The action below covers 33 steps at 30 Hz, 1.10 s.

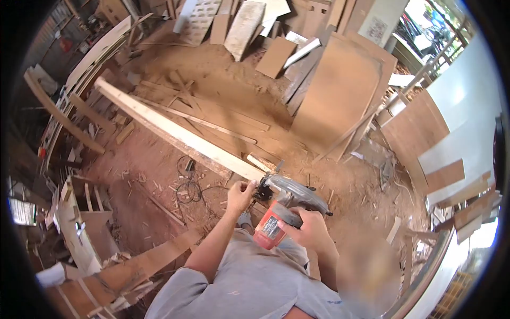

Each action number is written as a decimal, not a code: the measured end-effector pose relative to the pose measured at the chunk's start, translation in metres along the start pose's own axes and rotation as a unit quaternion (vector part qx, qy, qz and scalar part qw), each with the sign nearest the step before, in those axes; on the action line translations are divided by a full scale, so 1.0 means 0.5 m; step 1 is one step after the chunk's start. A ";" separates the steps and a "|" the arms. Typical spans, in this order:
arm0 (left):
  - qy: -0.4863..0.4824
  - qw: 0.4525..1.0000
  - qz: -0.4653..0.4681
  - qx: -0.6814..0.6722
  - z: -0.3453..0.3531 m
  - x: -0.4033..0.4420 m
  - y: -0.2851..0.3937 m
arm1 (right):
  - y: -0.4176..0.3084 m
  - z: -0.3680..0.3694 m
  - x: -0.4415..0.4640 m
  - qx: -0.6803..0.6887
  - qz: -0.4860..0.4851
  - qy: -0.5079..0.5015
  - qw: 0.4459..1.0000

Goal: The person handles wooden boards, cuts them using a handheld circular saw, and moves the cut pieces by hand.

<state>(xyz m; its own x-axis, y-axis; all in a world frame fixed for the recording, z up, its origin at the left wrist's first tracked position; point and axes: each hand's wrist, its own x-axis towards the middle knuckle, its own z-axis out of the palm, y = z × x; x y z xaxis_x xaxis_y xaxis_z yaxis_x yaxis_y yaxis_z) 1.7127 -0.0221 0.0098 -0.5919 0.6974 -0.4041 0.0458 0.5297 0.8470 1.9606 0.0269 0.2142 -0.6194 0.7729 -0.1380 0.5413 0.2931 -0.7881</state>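
- Right hand (309,229) wraps the power saw (297,194), at the near end of the long board (180,135); a firm wrist steadies it.
- Left hand (240,198) is beside that end, its grip unclear; fingers belong clear of the cutting side.

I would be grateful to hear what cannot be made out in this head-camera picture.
All in the head view:
Saw blade: mostly hidden by the saw's body.
Label: print too small to read.
Right hand: some fingers hidden behind the handle.
Left hand: too small to tell what its fingertips touch.
Patch at lower right: blurred.
White panel: cut off by the dark lens rim.
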 end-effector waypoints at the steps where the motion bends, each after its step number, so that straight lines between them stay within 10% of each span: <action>1: -0.010 0.997 -0.023 -0.067 0.017 -0.008 -0.020 | -0.007 -0.004 0.002 0.002 0.007 -0.017 1.000; 13: 0.037 0.949 -0.183 -0.254 0.089 -0.003 -0.013 | 0.044 -0.040 0.045 0.018 0.034 -0.191 0.981; 33: 0.085 0.970 -0.112 -0.200 0.094 0.034 -0.072 | 0.048 -0.024 0.069 -0.007 0.063 -0.207 0.976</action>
<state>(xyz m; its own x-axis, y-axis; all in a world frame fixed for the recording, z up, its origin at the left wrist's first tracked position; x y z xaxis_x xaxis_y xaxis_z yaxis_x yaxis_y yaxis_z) 1.7388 -0.0063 -0.0439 -0.6764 0.4787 -0.5597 -0.3946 0.4061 0.8242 1.9588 0.0673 0.1979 -0.7226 0.5102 -0.4665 0.6339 0.2197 -0.7416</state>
